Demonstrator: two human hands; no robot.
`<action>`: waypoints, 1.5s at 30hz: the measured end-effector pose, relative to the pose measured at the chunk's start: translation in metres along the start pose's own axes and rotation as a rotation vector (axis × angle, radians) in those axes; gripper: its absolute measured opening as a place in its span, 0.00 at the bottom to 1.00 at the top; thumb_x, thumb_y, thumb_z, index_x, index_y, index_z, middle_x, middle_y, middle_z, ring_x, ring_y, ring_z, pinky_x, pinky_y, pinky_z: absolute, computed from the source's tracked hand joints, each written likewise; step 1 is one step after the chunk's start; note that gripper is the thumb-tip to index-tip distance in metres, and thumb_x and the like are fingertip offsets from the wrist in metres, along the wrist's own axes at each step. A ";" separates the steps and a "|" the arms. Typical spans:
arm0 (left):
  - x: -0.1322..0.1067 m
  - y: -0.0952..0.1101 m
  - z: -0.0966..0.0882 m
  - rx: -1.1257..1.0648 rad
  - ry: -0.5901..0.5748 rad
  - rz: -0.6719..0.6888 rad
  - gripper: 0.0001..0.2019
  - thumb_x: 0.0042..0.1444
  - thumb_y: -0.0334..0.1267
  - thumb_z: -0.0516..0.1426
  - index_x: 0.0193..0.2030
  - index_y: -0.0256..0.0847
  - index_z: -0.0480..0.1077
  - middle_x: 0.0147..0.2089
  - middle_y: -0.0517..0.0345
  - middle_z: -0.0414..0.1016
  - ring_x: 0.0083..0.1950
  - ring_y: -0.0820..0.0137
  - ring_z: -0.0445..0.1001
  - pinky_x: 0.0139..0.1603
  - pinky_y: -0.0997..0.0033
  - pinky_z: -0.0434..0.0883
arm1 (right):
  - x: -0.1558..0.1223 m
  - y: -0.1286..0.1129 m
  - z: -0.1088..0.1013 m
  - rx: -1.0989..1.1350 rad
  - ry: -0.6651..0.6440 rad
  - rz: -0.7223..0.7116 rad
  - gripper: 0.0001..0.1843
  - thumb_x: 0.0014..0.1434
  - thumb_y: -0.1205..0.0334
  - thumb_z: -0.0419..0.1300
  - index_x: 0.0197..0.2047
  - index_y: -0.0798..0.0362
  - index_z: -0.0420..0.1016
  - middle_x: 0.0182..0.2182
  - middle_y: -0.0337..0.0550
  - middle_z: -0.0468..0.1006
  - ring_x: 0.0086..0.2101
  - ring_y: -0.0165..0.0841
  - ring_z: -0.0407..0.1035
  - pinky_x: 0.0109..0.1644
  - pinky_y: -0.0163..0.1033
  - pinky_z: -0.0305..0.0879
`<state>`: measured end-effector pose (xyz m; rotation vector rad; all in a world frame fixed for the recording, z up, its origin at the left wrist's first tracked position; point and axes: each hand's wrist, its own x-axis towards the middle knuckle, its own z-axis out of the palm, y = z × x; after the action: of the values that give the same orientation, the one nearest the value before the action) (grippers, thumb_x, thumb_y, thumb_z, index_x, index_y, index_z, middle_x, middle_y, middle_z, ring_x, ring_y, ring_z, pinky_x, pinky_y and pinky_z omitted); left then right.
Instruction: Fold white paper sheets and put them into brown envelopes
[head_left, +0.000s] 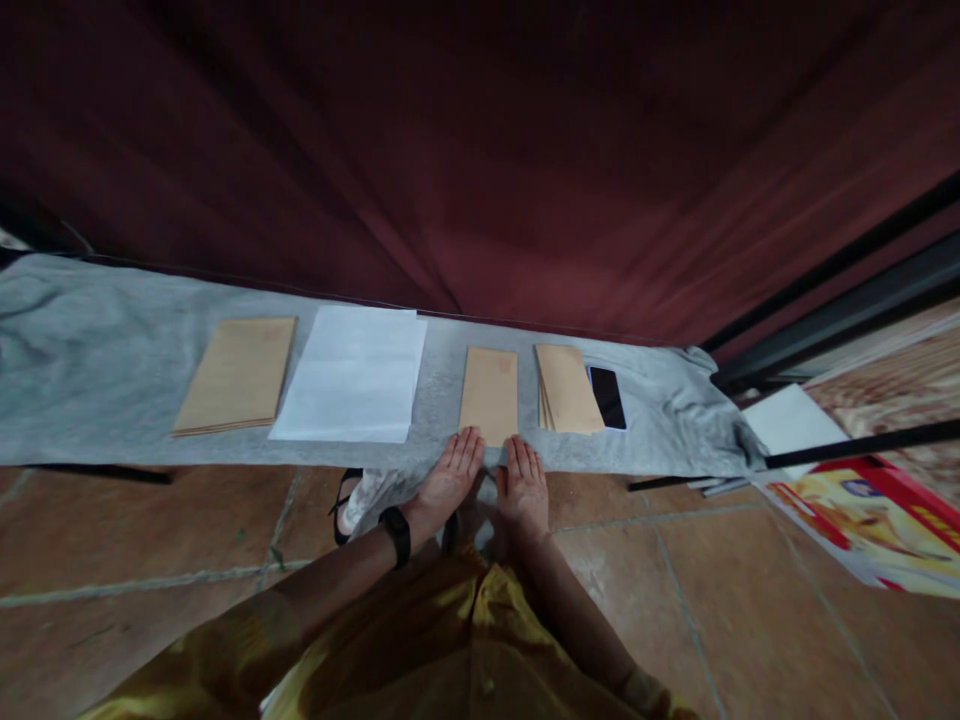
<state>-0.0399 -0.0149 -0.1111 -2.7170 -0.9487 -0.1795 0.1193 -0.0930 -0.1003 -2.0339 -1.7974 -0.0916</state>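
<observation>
A single brown envelope lies flat before me on the grey cloth, a small reddish mark near its top right corner. My left hand rests with outstretched fingers at its lower left corner. At the lower right corner lies my right hand, palm turned up, fingers extended. Both sets of fingertips touch or nearly touch the envelope's near edge, and neither hand grips anything. White paper sheets are stacked left of the envelope. A small fanned pile of brown envelopes sits to its right.
Farther left is a thicker stack of brown envelopes. A dark-screened phone lies beside the right pile. The narrow cloth-covered table backs onto a dark red curtain. A colourful printed box stands on the tiled floor at right.
</observation>
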 end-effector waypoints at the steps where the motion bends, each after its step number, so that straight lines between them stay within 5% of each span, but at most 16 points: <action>1: 0.000 0.000 0.000 -0.009 0.001 0.000 0.33 0.62 0.23 0.42 0.75 0.25 0.52 0.75 0.32 0.54 0.77 0.59 0.54 0.77 0.51 0.54 | 0.000 0.001 -0.002 0.003 0.004 0.011 0.29 0.72 0.61 0.47 0.73 0.61 0.58 0.67 0.59 0.66 0.68 0.45 0.56 0.69 0.55 0.55; 9: 0.001 0.007 0.009 -0.044 0.121 -0.062 0.37 0.62 0.23 0.43 0.78 0.25 0.37 0.75 0.30 0.54 0.75 0.59 0.59 0.75 0.50 0.59 | 0.020 0.000 -0.015 0.041 -0.022 0.194 0.21 0.71 0.61 0.50 0.63 0.56 0.70 0.57 0.59 0.73 0.56 0.48 0.66 0.59 0.54 0.63; 15: 0.003 0.010 -0.001 0.013 0.026 -0.048 0.31 0.62 0.23 0.43 0.73 0.22 0.56 0.74 0.31 0.57 0.75 0.57 0.59 0.75 0.50 0.58 | 0.050 0.005 -0.012 0.213 0.033 0.318 0.13 0.66 0.57 0.56 0.47 0.57 0.75 0.45 0.59 0.76 0.48 0.49 0.67 0.55 0.56 0.64; 21: 0.002 0.011 -0.008 0.004 0.011 -0.060 0.31 0.61 0.23 0.44 0.72 0.22 0.58 0.74 0.30 0.57 0.75 0.56 0.59 0.75 0.49 0.58 | 0.068 0.012 -0.009 0.756 0.033 0.588 0.13 0.58 0.52 0.62 0.38 0.53 0.69 0.37 0.51 0.78 0.43 0.43 0.72 0.51 0.49 0.69; 28: 0.002 0.011 0.000 -0.016 0.033 -0.069 0.32 0.61 0.23 0.44 0.73 0.22 0.55 0.74 0.29 0.57 0.75 0.55 0.59 0.74 0.47 0.59 | 0.067 0.003 -0.003 1.055 -0.060 0.691 0.25 0.49 0.39 0.64 0.38 0.50 0.68 0.25 0.36 0.77 0.23 0.33 0.73 0.25 0.37 0.72; 33: 0.001 0.009 -0.003 -0.062 0.004 -0.068 0.34 0.60 0.24 0.44 0.75 0.25 0.50 0.75 0.30 0.56 0.76 0.55 0.57 0.75 0.44 0.57 | 0.067 0.003 -0.003 1.170 -0.111 0.725 0.24 0.43 0.40 0.68 0.32 0.51 0.71 0.23 0.39 0.78 0.21 0.32 0.72 0.23 0.36 0.72; 45: 0.001 0.004 -0.011 -0.040 -0.040 -0.034 0.31 0.63 0.24 0.44 0.74 0.29 0.56 0.75 0.33 0.57 0.76 0.58 0.56 0.75 0.48 0.57 | 0.064 0.005 -0.001 1.197 -0.113 0.739 0.18 0.45 0.48 0.68 0.32 0.50 0.69 0.23 0.36 0.78 0.21 0.30 0.72 0.21 0.32 0.69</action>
<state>-0.0375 -0.0202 -0.1015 -2.7513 -1.0135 -0.1530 0.1345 -0.0342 -0.0801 -1.5743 -0.6483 1.0462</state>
